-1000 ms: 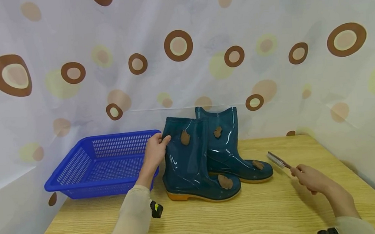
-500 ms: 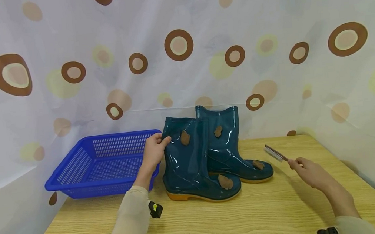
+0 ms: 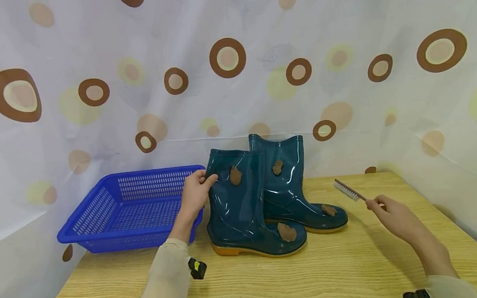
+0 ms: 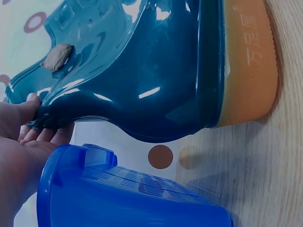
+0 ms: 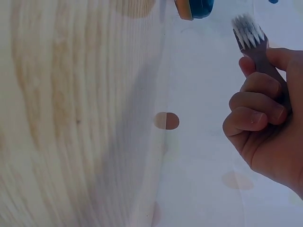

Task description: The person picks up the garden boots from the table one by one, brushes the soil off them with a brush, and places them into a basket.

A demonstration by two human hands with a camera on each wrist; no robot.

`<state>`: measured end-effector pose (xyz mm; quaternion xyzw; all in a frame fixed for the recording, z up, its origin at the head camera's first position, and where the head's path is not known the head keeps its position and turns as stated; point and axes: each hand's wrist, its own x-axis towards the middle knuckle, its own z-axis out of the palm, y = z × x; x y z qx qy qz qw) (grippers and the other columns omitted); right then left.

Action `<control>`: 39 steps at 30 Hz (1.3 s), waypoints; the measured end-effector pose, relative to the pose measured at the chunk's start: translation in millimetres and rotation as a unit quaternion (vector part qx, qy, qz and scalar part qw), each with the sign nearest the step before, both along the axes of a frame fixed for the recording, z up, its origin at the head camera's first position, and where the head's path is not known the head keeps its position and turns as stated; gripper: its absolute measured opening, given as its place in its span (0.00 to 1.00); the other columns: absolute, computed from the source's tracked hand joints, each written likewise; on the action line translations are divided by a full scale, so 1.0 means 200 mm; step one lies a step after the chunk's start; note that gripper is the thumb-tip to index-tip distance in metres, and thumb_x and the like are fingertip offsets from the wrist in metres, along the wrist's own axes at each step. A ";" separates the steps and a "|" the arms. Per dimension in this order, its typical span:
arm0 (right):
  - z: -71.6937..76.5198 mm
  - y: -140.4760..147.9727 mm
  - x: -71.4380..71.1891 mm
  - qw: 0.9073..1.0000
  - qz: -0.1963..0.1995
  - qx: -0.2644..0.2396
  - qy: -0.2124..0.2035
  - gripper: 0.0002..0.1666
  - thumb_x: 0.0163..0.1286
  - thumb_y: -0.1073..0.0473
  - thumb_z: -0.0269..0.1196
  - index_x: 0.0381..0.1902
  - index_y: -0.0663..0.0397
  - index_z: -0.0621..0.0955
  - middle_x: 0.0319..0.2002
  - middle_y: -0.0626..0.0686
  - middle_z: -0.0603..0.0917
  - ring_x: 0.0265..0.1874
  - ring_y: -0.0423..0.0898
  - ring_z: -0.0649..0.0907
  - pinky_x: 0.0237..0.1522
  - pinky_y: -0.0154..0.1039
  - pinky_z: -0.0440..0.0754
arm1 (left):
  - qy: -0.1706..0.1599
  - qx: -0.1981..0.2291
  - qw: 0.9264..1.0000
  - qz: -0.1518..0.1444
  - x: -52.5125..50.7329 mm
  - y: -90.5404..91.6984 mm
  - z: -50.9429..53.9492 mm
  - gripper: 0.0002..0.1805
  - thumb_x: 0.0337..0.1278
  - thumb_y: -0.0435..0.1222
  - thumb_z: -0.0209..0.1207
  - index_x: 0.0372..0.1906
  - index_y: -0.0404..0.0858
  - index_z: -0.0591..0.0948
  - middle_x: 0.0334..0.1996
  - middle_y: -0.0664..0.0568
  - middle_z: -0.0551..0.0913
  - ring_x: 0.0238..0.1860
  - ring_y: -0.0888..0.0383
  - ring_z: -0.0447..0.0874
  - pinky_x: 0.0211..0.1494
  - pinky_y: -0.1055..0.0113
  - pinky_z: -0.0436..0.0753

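Note:
Two dark green rubber boots stand upright on the wooden table, toes to the right. My left hand (image 3: 194, 193) grips the upper back of the nearer boot (image 3: 239, 210); in the left wrist view the thumb lies on the near side of its shaft (image 4: 156, 90) and the fingers go behind. Partly hidden behind it is the other boot (image 3: 285, 194). Brown mud-like patches (image 3: 287, 232) mark both shafts and toes. Right of the boots, my right hand (image 3: 398, 220) holds a brush (image 3: 347, 189) above the table, its white bristles (image 5: 247, 32) apart from the boots. Curled fingers wrap its handle.
A blue plastic basket (image 3: 93, 236) with slotted walls stands on the table at the left, close beside the left forearm and the nearer boot. The wooden tabletop (image 3: 276, 283) reaches back to a dotted white sheet (image 3: 235, 106) hanging behind and at the sides.
My right hand has lifted a little, and the brush head has moved up and slightly left. The left hand keeps its hold; the rear boot's top has shifted very slightly, the nearer boot hardly at all.

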<state>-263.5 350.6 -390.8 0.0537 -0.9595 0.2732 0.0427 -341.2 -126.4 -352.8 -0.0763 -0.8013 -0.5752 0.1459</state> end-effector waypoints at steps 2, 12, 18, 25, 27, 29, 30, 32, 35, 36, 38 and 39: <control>0.00 0.00 0.00 1.000 0.000 -0.001 0.002 0.33 0.82 0.41 0.39 0.55 0.65 0.73 0.50 0.68 0.81 0.32 0.48 0.75 0.30 0.41 0.69 | -0.001 -0.001 1.000 0.000 0.00 0.00 0.00 0.14 0.70 0.41 0.58 0.44 0.31 0.78 0.18 0.56 0.60 0.16 0.61 0.55 0.20 0.70 0.58; 0.03 -0.03 0.01 1.000 0.000 -0.002 0.018 0.34 0.81 0.39 0.40 0.57 0.64 0.72 0.38 0.61 0.81 0.26 0.47 0.72 0.27 0.41 0.67 | -0.009 -0.001 1.000 0.004 0.00 0.01 0.00 0.17 0.70 0.40 0.58 0.52 0.31 0.80 0.27 0.49 0.79 0.20 0.61 0.65 0.22 0.70 0.62; 0.05 -0.04 0.02 0.999 -0.009 0.002 0.041 0.33 0.80 0.37 0.41 0.58 0.62 0.73 0.34 0.56 0.81 0.25 0.46 0.72 0.27 0.40 0.68 | -0.012 -0.004 1.000 0.005 0.00 0.00 0.00 0.17 0.70 0.40 0.58 0.52 0.30 0.79 0.24 0.52 0.75 0.20 0.61 0.63 0.22 0.70 0.62; 0.08 -0.08 0.02 0.998 -0.007 0.000 0.060 0.32 0.80 0.38 0.43 0.57 0.60 0.74 0.31 0.54 0.79 0.25 0.45 0.72 0.26 0.40 0.68 | -0.004 -0.005 1.000 0.005 0.02 0.01 0.01 0.15 0.71 0.40 0.58 0.49 0.31 0.79 0.22 0.54 0.69 0.18 0.61 0.59 0.21 0.70 0.60; 0.09 -0.08 0.03 0.998 -0.004 -0.001 0.065 0.31 0.80 0.38 0.43 0.56 0.58 0.75 0.29 0.53 0.78 0.23 0.45 0.71 0.26 0.39 0.67 | -0.003 -0.003 1.000 0.004 0.02 0.01 0.01 0.14 0.71 0.39 0.58 0.49 0.31 0.79 0.23 0.53 0.72 0.18 0.61 0.60 0.21 0.70 0.60; 0.09 -0.08 0.03 0.998 -0.001 -0.001 0.070 0.30 0.80 0.38 0.43 0.55 0.57 0.75 0.28 0.52 0.78 0.23 0.44 0.71 0.26 0.39 0.67 | -0.001 -0.002 1.000 0.003 0.02 0.01 0.01 0.14 0.71 0.39 0.58 0.48 0.31 0.80 0.25 0.52 0.74 0.19 0.61 0.61 0.21 0.70 0.61; 0.10 -0.09 0.03 0.997 0.002 -0.003 0.072 0.29 0.80 0.38 0.43 0.55 0.56 0.75 0.28 0.52 0.78 0.23 0.44 0.71 0.26 0.39 0.67 | -0.001 -0.002 1.000 0.004 0.02 0.01 0.01 0.14 0.70 0.39 0.58 0.48 0.31 0.80 0.25 0.51 0.75 0.19 0.61 0.61 0.21 0.70 0.61; 0.10 -0.09 0.03 0.997 0.005 -0.004 0.075 0.29 0.80 0.38 0.44 0.55 0.56 0.75 0.28 0.52 0.77 0.23 0.44 0.71 0.26 0.39 0.67 | -0.001 -0.002 1.000 0.004 0.03 0.01 0.01 0.14 0.70 0.39 0.58 0.47 0.31 0.80 0.26 0.50 0.77 0.19 0.60 0.63 0.21 0.70 0.61; 0.12 -0.10 0.03 0.997 0.010 -0.007 0.079 0.27 0.80 0.39 0.44 0.54 0.55 0.76 0.27 0.51 0.77 0.23 0.44 0.71 0.26 0.39 0.67 | -0.003 -0.005 1.000 0.006 0.03 0.01 0.01 0.14 0.70 0.39 0.58 0.48 0.31 0.80 0.29 0.47 0.80 0.21 0.60 0.66 0.22 0.70 0.63; 0.12 -0.10 0.03 0.997 0.011 -0.008 0.079 0.27 0.80 0.39 0.45 0.54 0.55 0.76 0.27 0.51 0.77 0.22 0.43 0.70 0.25 0.39 0.66 | -0.004 -0.006 1.000 0.007 0.02 0.01 0.01 0.14 0.70 0.39 0.58 0.49 0.31 0.80 0.30 0.46 0.82 0.22 0.60 0.67 0.23 0.70 0.64; 0.12 -0.11 0.04 0.997 0.011 -0.008 0.081 0.26 0.79 0.39 0.45 0.54 0.54 0.76 0.25 0.51 0.76 0.21 0.42 0.69 0.25 0.38 0.66 | -0.005 -0.008 1.000 0.008 0.02 0.01 0.01 0.15 0.70 0.39 0.58 0.50 0.31 0.80 0.33 0.43 0.84 0.25 0.59 0.70 0.24 0.70 0.65; 0.12 -0.11 0.04 0.997 0.011 -0.009 0.082 0.26 0.79 0.39 0.46 0.53 0.53 0.76 0.24 0.51 0.75 0.20 0.42 0.69 0.24 0.38 0.65 | -0.006 -0.009 1.000 0.009 0.02 0.00 0.01 0.15 0.70 0.39 0.58 0.51 0.31 0.80 0.35 0.42 0.85 0.26 0.59 0.71 0.25 0.70 0.66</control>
